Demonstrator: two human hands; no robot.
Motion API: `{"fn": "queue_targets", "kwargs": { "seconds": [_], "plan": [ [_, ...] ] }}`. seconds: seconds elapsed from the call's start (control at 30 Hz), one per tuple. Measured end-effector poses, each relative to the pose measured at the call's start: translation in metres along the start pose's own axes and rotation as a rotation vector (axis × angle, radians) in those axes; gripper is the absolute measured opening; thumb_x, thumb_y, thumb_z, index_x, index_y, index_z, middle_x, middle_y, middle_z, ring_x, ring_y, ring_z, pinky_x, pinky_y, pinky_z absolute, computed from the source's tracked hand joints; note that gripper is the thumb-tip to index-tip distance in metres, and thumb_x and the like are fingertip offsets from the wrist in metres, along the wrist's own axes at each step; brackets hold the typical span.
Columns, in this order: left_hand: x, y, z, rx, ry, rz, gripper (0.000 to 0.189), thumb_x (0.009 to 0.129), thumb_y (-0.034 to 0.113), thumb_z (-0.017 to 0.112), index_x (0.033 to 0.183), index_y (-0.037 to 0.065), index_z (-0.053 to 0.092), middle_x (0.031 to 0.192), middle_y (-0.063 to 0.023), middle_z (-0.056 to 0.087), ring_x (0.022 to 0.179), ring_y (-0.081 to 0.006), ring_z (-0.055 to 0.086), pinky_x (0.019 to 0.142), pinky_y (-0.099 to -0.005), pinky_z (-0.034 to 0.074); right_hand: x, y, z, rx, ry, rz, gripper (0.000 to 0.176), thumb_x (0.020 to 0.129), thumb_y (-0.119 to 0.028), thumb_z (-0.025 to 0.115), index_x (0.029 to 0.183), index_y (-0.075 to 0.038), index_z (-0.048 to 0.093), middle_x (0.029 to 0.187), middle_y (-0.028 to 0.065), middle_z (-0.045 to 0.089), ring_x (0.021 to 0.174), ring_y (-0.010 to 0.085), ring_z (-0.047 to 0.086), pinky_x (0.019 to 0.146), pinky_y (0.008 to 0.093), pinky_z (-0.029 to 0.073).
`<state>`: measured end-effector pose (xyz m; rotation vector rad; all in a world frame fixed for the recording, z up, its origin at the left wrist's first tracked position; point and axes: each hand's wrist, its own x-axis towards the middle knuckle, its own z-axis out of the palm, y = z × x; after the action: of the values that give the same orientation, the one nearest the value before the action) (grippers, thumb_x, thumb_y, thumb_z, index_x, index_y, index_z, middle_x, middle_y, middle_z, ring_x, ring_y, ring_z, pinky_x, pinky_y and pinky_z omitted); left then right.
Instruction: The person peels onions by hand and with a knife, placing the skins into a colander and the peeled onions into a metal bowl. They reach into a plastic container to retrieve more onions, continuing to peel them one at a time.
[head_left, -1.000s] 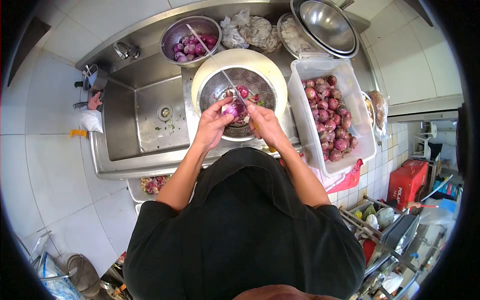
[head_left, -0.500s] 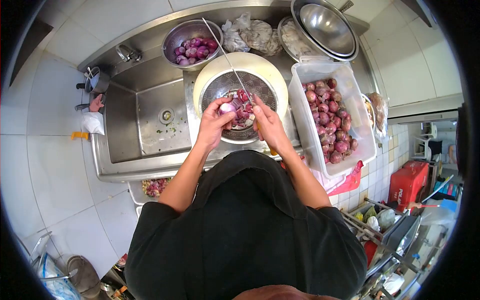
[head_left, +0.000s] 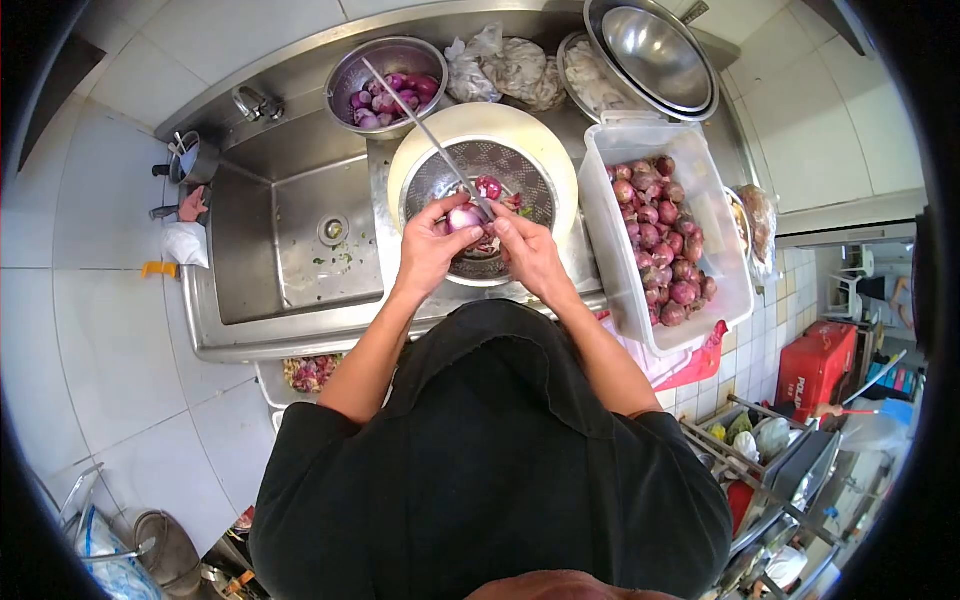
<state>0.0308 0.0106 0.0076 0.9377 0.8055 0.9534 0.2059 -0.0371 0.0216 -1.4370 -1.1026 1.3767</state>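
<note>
Onion [head_left: 464, 217], pinched in my left hand [head_left: 430, 243]; knife [head_left: 428, 130], clasped in my right hand [head_left: 530, 253], beside it; colander [head_left: 522, 168], beneath both.

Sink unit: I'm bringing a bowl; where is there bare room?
The basin, before the tap and left of the cream ring, is mostly bare, scraps near its drain. Crowded: the back, with onion bowl, bags and stacked bowls; the right, with onion crate.

Bare left hand [head_left: 430, 245] and bare right hand [head_left: 535, 255] are working just beside each other, both gripping.
Bare left forearm [head_left: 375, 345] is angling inward from a black short sleeve [head_left: 312, 435]; bare right forearm [head_left: 600, 345] is roughly mirroring it. Left thumb and fingers are pinching; right fingers are curling inward.
</note>
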Motion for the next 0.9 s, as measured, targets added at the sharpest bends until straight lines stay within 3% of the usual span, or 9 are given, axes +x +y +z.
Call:
{"fn": "queue_targets", "kwargs": {
  "seconds": [0.07, 0.2, 0.33, 0.37, 0.5, 0.73, 0.8, 0.87, 0.9],
  "plan": [
    [-0.003, 0.004, -0.004, -0.017, -0.079, -0.001, 0.051, 0.085, -0.009, 0.067, 0.133, -0.008, 0.050, 0.118, -0.0152, 0.064, 0.107, -0.0209, 0.065, 0.090, -0.0334, 0.057, 0.003, -0.003, -0.001, 0.015, 0.066, -0.011, 0.052, 0.100, -0.036, 0.058, 0.137, 0.000, 0.055, 0.074, -0.0029, 0.057, 0.064, 0.0050, 0.044, 0.058, 0.0231, 0.040],
    [-0.010, 0.011, -0.014, -0.152, -0.256, -0.006, 0.055, 0.086, -0.005, 0.066, 0.137, -0.007, 0.047, 0.123, -0.0160, 0.062, 0.107, -0.0234, 0.065, 0.091, -0.0359, 0.057, 0.006, -0.010, -0.013, 0.071, 0.135, 0.052, 0.052, 0.101, -0.040, 0.055, 0.138, -0.003, 0.055, 0.070, -0.0027, 0.054, 0.059, 0.0057, 0.047, 0.052, 0.0218, 0.039],
    [-0.011, 0.018, -0.022, -0.148, -0.176, -0.012, 0.054, 0.087, -0.005, 0.062, 0.138, -0.005, 0.047, 0.124, -0.0153, 0.061, 0.109, -0.0244, 0.065, 0.090, -0.0345, 0.057, 0.006, -0.004, -0.020, 0.173, 0.106, 0.074, 0.057, 0.103, -0.048, 0.045, 0.140, -0.006, 0.053, 0.065, 0.0000, 0.051, 0.047, 0.0072, 0.044, 0.041, 0.0233, 0.035],
    [-0.006, 0.013, -0.030, -0.100, -0.120, -0.011, 0.053, 0.087, -0.006, 0.060, 0.138, -0.005, 0.047, 0.121, -0.0153, 0.062, 0.107, -0.0239, 0.065, 0.089, -0.0343, 0.057, 0.004, -0.006, -0.017, 0.169, 0.134, 0.036, 0.055, 0.101, -0.057, 0.041, 0.081, -0.007, 0.053, 0.061, 0.0042, 0.052, 0.042, 0.0108, 0.042, 0.040, 0.0251, 0.033],
    [0.021, 0.017, -0.053, 0.055, 0.087, 0.038, 0.045, 0.087, -0.006, 0.060, 0.131, -0.005, 0.053, 0.113, -0.0146, 0.065, 0.100, -0.0203, 0.066, 0.085, -0.0321, 0.058, 0.000, -0.007, -0.022, 0.129, 0.096, 0.220, 0.054, 0.100, -0.057, 0.042, 0.084, -0.007, 0.057, 0.060, 0.0041, 0.053, 0.041, 0.0107, 0.043, 0.039, 0.0256, 0.033],
    [0.124, 0.060, -0.079, 0.303, 0.300, 0.169, 0.043, 0.086, -0.002, 0.065, 0.128, -0.002, 0.058, 0.109, -0.0142, 0.066, 0.097, -0.0190, 0.066, 0.080, -0.0311, 0.058, -0.027, -0.001, -0.031, 0.125, 0.192, 0.215, 0.054, 0.101, -0.055, 0.042, 0.083, -0.006, 0.056, 0.062, 0.0041, 0.054, 0.042, 0.0098, 0.044, 0.041, 0.0259, 0.034],
    [0.159, 0.064, -0.088, 0.462, 0.370, 0.178, 0.047, 0.083, 0.009, 0.072, 0.128, 0.001, 0.062, 0.106, -0.0109, 0.069, 0.091, -0.0175, 0.066, 0.077, -0.0310, 0.053, -0.041, -0.006, -0.041, 0.174, 0.173, 0.165, 0.053, 0.102, -0.053, 0.041, 0.085, -0.006, 0.056, 0.064, 0.0033, 0.055, 0.043, 0.0097, 0.044, 0.043, 0.0252, 0.035],
    [0.171, 0.078, -0.069, 1.067, 0.407, 0.369, 0.053, 0.081, 0.016, 0.075, 0.130, -0.001, 0.060, 0.111, -0.0141, 0.070, 0.093, -0.0205, 0.067, 0.084, -0.0328, 0.052, -0.055, -0.005, -0.054, 0.183, 0.187, 0.167, 0.059, 0.102, -0.054, 0.039, 0.123, -0.004, 0.062, 0.066, 0.0009, 0.053, 0.046, 0.0081, 0.045, 0.047, 0.0235, 0.035],
    [0.178, 0.080, -0.066, 1.107, 0.322, 0.333, 0.055, 0.082, 0.019, 0.075, 0.131, -0.001, 0.059, 0.114, -0.0157, 0.069, 0.097, -0.0219, 0.067, 0.088, -0.0335, 0.051, -0.065, -0.009, -0.062, 0.198, 0.211, 0.156, 0.060, 0.102, -0.054, 0.040, 0.130, -0.005, 0.058, 0.066, 0.0007, 0.053, 0.047, 0.0078, 0.044, 0.048, 0.0233, 0.035]
  ]
}}
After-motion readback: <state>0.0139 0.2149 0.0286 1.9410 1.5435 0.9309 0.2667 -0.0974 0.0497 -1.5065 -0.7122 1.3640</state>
